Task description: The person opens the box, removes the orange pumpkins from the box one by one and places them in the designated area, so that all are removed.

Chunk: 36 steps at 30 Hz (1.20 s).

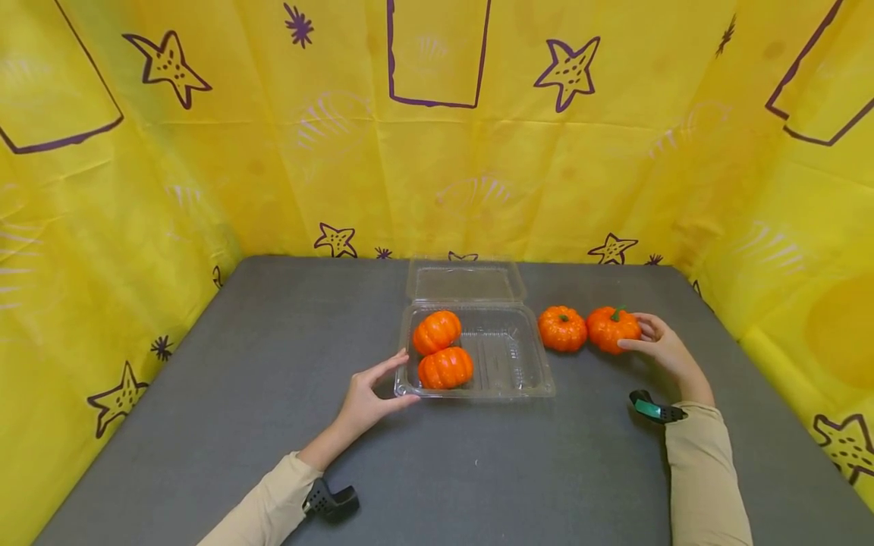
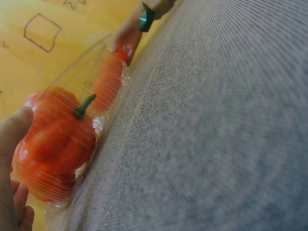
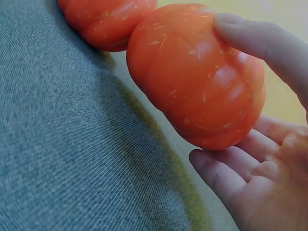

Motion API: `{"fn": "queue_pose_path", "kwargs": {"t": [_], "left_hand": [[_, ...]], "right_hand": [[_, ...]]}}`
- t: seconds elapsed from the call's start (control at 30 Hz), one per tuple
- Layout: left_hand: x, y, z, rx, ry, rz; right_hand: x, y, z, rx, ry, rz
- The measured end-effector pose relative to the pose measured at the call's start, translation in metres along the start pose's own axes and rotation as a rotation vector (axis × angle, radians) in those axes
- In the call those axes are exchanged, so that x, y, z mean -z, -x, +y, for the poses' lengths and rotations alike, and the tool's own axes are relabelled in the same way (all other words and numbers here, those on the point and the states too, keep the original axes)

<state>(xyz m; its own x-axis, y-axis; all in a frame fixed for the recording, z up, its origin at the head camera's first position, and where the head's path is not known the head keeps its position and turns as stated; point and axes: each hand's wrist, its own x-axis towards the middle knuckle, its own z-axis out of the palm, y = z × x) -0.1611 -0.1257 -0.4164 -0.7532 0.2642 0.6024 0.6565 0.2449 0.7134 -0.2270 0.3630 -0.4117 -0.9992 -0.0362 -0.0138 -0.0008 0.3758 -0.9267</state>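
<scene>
A clear plastic clamshell container (image 1: 501, 360) lies in the middle of the table, its lid folded back. Two small orange pumpkins sit in its left half, a rear one (image 1: 437, 332) and a front one (image 1: 446, 368). My left hand (image 1: 364, 402) holds the container's front left corner, thumb at the front rim and fingers along the left side. To the right, my right hand (image 1: 672, 360) grips an orange pumpkin (image 3: 197, 77) with a green stem, thumb on one side and fingers on the other. Another pumpkin (image 1: 563, 329) stands between it and the container.
The raised lid (image 1: 467, 284) lies toward the table's back edge. Grey cloth covers the table (image 1: 478, 470). A yellow patterned curtain (image 1: 437, 167) surrounds the back and both sides. Each wrist wears a black camera mount, the right one (image 1: 654, 409) with a green panel.
</scene>
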Motion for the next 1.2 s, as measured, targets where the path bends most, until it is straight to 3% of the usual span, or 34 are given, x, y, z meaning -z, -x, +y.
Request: {"fn": "queue_pose_path", "kwargs": {"t": [0.3, 0.63, 1.2], "left_hand": [[0.0012, 0.0002, 0.0023, -0.007, -0.020, -0.001], [0.0004, 0.0003, 0.0014, -0.015, -0.021, -0.002], [0.0003, -0.0008, 0.0020, -0.002, -0.001, -0.002]], "right_hand": [[0.0001, 0.0001, 0.0059, 0.026, -0.095, -0.063], [0.0011, -0.0015, 0.0053, -0.090, -0.051, -0.152], [0.0012, -0.0019, 0.0020, -0.070, -0.045, -0.179]]}}
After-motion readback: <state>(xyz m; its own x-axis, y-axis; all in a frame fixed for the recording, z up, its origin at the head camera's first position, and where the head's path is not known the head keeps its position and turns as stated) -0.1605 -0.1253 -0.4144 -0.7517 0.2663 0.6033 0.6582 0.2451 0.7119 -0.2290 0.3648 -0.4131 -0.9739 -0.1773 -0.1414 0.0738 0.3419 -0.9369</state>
